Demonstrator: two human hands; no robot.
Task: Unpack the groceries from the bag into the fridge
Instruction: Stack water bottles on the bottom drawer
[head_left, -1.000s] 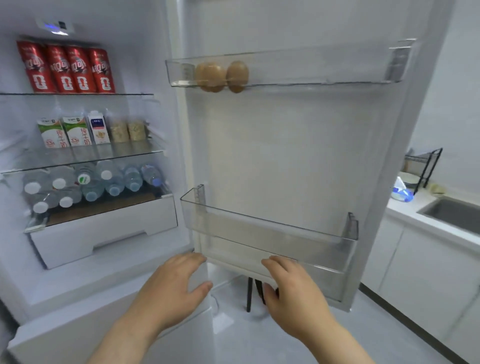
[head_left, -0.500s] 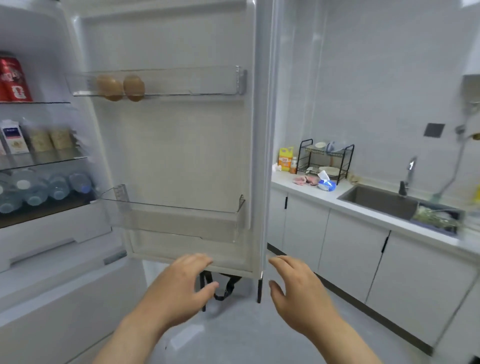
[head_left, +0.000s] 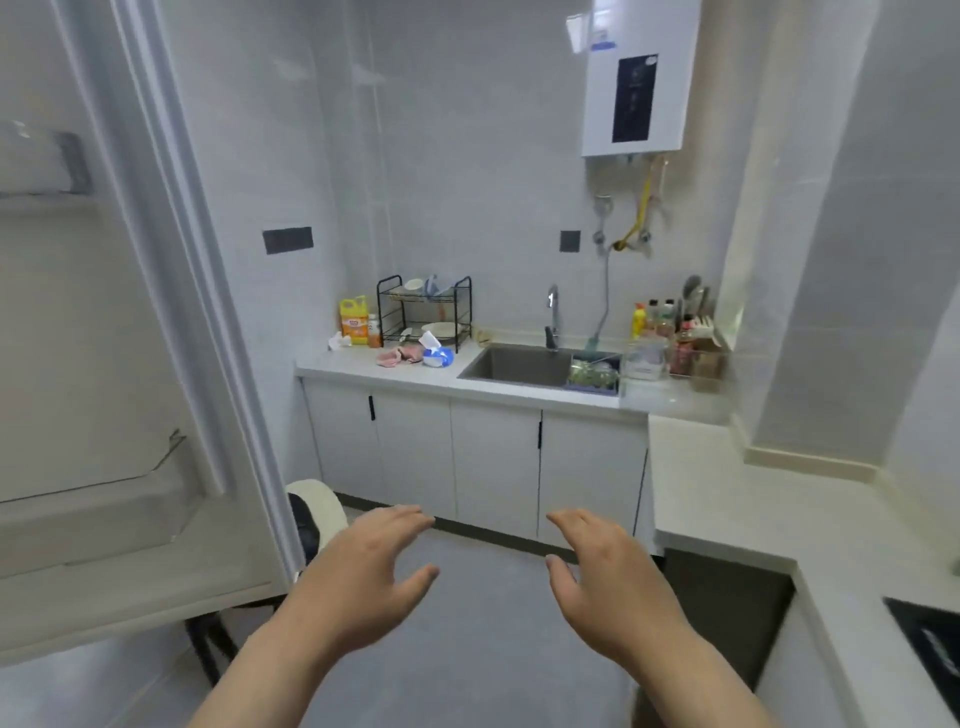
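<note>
Both hands hover empty over the floor, fingers loosely spread: left hand (head_left: 363, 577) near the open fridge door (head_left: 156, 312), right hand (head_left: 605, 582) beside it.

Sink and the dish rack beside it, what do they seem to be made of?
The sink looks like stainless steel with a dull brushed finish: grey, softly reflective basin walls. The dish rack looks like thin metal wire coated matte black, judging by its slim dark frame; paint or plastic coating cannot be told.

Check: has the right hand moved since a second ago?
Yes. The right hand has swung rightward, away from the fridge door, and now hangs open before the sink cabinets.
</note>
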